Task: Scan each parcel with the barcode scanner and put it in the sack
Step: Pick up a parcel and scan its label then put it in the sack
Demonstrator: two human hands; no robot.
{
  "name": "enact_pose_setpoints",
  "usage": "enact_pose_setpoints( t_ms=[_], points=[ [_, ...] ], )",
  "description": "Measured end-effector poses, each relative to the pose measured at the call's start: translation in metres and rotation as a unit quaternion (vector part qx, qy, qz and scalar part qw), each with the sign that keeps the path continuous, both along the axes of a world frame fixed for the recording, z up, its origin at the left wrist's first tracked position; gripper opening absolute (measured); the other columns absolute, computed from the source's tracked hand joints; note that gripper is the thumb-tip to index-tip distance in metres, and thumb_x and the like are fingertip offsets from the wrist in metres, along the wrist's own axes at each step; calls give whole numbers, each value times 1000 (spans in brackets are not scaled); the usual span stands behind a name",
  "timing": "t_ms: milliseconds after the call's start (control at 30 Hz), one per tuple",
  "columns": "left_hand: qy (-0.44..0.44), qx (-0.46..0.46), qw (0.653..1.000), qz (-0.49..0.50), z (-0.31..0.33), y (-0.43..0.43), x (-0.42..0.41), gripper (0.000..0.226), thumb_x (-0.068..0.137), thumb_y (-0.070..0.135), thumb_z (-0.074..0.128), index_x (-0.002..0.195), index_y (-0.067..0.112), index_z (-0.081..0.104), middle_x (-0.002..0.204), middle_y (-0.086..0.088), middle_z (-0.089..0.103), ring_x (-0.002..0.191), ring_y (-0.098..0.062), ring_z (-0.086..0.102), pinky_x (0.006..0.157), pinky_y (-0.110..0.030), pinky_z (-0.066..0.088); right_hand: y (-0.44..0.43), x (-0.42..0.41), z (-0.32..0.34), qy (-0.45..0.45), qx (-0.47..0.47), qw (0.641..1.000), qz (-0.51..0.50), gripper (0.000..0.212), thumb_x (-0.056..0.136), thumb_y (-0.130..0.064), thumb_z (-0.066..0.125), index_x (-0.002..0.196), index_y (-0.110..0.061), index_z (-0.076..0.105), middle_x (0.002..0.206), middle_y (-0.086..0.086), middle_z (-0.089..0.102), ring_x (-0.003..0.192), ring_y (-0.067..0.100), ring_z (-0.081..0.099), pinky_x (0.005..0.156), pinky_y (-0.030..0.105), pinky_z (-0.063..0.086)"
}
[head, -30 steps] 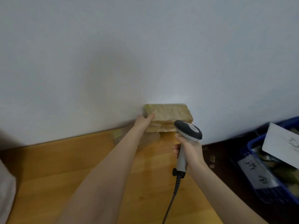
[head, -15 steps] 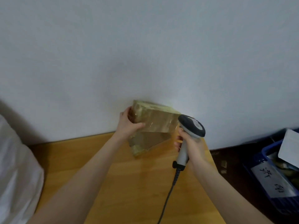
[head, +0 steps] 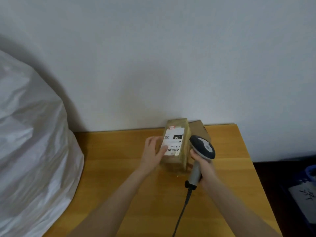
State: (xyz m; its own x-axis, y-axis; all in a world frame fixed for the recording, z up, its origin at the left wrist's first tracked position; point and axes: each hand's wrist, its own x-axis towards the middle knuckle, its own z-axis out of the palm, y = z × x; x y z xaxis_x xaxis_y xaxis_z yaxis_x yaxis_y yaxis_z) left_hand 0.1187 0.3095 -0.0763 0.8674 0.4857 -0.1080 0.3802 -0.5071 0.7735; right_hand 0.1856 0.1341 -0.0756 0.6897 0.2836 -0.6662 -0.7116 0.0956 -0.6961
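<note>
A plain brown box [head: 199, 129] sits at the back of the table against the wall, pressed close behind and to the right of the parcel [head: 176, 151], and the parcel and the scanner's head hide much of it; the sack [head: 30, 142], a bulging mass of white plastic, fills the left of the view and overlaps the table's left edge, well apart from the parcel; at the far right, down off the table, a blue crate [head: 310, 173] holds a white sheet [head: 304, 194] with dark handwriting too small to read. The parcel, wrapped in yellowish tape, lies on the table near the back edge with its white label [head: 174, 140] facing up; the left hand [head: 153, 152] grasps its left side, thumb laid over the label's lower corner, the fingers blurred. The right hand [head: 203, 165] is wrapped around the grey handle of the barcode scanner [head: 202, 147], whose head hovers just right of the parcel; its black cable [head: 183, 209] trails toward the near edge. The table [head: 119, 168] is honey-coloured wood; the wall [head: 153, 57] behind is bare white; the floor [head: 266, 177] on the right is dark.
</note>
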Motion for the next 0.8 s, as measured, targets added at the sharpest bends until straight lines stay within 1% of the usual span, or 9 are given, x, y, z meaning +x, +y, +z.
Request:
enact_pose_setpoints(
  t_ms=[133, 233, 300, 367, 433, 533, 667, 733, 800],
  points=[
    [148, -208, 958, 134, -27, -6, -4, 65, 99, 46, 42, 150, 9, 27, 154, -11, 31, 140, -28, 34, 114, -42, 31, -6, -7, -17, 7, -35, 999, -2, 32, 82, -27, 76, 109, -14, 65, 103, 8, 68, 96, 28, 61, 82, 45, 52],
    [200, -340, 914, 97, -43, -15, -10, 65, 97, 56, 32, 137, 7, 47, 135, -16, 56, 121, -27, 56, 101, -39, 46, -4, -12, -24, 4, -36, 999, 21, 36, 80, -29, 77, 108, -11, 65, 102, 11, 70, 94, 29, 63, 79, 44, 52],
    [212, -342, 914, 61, -44, -20, -15, 56, 96, 58, 32, 114, 14, 62, 114, -11, 69, 98, -19, 66, 81, -27, 52, -3, -15, -25, 4, -40, 999, 22, 38, 81, -27, 77, 110, -9, 63, 100, 11, 70, 92, 30, 65, 77, 44, 54],
    [196, -360, 910, 59, -42, -22, -21, 41, 96, 55, 41, 105, 22, 63, 103, -1, 71, 91, -13, 66, 79, -26, 50, -5, -16, -20, 3, -33, 999, 17, 37, 82, -25, 76, 111, -8, 62, 101, 12, 70, 92, 30, 66, 78, 46, 56],
    [167, -388, 904, 61, -38, -16, -28, 30, 93, 47, 54, 113, 26, 61, 104, 3, 71, 99, -15, 64, 94, -36, 48, -7, -15, -10, -3, -20, 1000, 22, 40, 82, -25, 76, 115, -9, 62, 108, 14, 70, 101, 34, 65, 91, 55, 53],
    [127, -404, 905, 46, -18, -4, -37, 41, 85, 35, 68, 124, 28, 55, 112, 0, 70, 107, -20, 63, 99, -43, 45, -6, -13, 14, -10, -2, 999, 39, 41, 82, -27, 76, 116, -11, 61, 108, 13, 71, 101, 34, 67, 92, 58, 52],
    [74, -391, 915, 65, 18, 8, -48, 54, 69, 35, 79, 118, 31, 57, 105, -1, 74, 96, -18, 69, 86, -41, 54, 1, -14, 53, -52, 19, 996, 72, 37, 81, -27, 77, 113, -14, 63, 109, 11, 71, 104, 32, 65, 93, 57, 51],
    [41, -392, 913, 100, 30, 12, -53, 44, 76, 30, 77, 115, 29, 57, 101, 0, 75, 91, -16, 71, 78, -39, 56, 3, -21, 70, -90, 20, 992, 89, 29, 81, -24, 76, 106, -18, 63, 106, 7, 71, 105, 29, 63, 95, 54, 51],
    [6, -391, 909, 144, 43, 17, -57, 37, 83, 27, 73, 115, 27, 55, 97, 2, 75, 88, -14, 72, 71, -35, 57, 0, -34, 85, -134, 9, 986, 102, 22, 81, -23, 76, 97, -23, 62, 98, 2, 71, 98, 23, 64, 85, 42, 55]
  ],
)
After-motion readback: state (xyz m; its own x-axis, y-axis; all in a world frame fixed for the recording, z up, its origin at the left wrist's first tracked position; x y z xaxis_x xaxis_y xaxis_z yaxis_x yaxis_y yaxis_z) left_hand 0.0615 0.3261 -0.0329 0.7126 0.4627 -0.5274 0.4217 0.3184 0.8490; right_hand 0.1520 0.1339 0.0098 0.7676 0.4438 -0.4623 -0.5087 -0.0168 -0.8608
